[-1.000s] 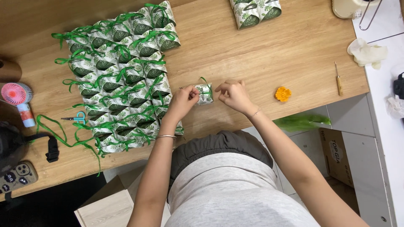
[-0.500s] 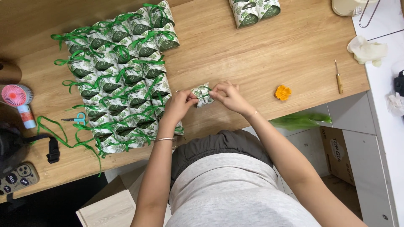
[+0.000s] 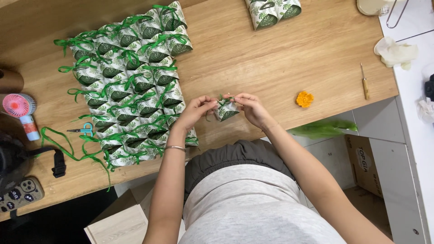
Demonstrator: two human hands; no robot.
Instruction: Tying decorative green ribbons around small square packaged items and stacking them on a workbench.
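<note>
Both hands (image 3: 226,108) pinch a small leaf-print box (image 3: 225,110) over the table (image 3: 280,58).

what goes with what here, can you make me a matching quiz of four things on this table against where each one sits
Things:
1. small leaf-print box
2. orange flower
3. pink handheld fan
4. blue-handled scissors

Places:
A. at the table's left edge
B. lying alone on bare wood right of the hands
C. between the left hand and right hand
D. just left of the rows of ribboned boxes

Pairs: 1-C, 2-B, 3-A, 4-D
</note>
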